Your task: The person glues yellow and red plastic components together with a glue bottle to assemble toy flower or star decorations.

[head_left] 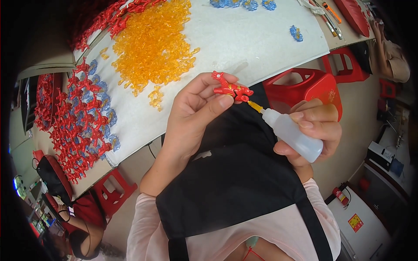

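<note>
Between the thumb and fingers of my left hand [196, 104] is a small red figurine [233, 91] with gold and dark markings, held just past the table's near edge. My right hand [315, 128] grips a soft white squeeze bottle [291, 135], tilted with its narrow yellow nozzle [255, 106] toward the figurine. The nozzle's tip is at the figurine's right end; whether they touch I cannot tell. Beyond my left hand, a big heap of clear orange pieces [152, 43] lies on the white-covered table [226, 43].
Red figurines on blue clear bases [82, 122] crowd the table's left side. More blue pieces [296, 33] lie at the far right, near brushes [328, 21]. Red plastic stools [313, 89] stand beside the table. Another person [87, 230] sits at the lower left; one more [389, 56] is far right.
</note>
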{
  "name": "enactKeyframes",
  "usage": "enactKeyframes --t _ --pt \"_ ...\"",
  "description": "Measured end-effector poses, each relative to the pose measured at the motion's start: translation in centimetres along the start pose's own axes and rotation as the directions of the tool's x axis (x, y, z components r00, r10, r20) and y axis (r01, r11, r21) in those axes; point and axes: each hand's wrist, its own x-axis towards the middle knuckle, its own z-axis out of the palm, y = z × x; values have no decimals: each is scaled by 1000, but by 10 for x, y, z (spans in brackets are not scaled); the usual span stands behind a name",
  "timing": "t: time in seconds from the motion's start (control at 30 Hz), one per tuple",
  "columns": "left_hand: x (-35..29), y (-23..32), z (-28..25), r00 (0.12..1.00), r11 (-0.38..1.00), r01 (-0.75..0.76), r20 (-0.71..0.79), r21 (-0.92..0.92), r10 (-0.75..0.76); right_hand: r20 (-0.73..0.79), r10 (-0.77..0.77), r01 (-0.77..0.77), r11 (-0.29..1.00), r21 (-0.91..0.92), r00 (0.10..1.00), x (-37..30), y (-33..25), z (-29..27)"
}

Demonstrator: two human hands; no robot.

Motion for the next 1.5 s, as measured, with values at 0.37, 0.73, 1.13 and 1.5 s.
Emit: enactKeyframes --t 0.37,0.73,1.13,1.5 --pt "2 -3 -4 994 984 86 77 -156 -75 -52 -45 45 999 -9 998 -1 -1 -2" --pt "4 -5 -7 992 975 124 62 -184 -114 -54 -35 34 999 -19 998 -3 4 -1" --pt "6 -4 -25 998 977 -10 -70 -214 -6 -161 310 -344 903 -258 937 -8 78 -82" --pt "9 -6 -11 997 991 13 -77 -132 -24 186 197 48 550 -834 963 25 112 -83"
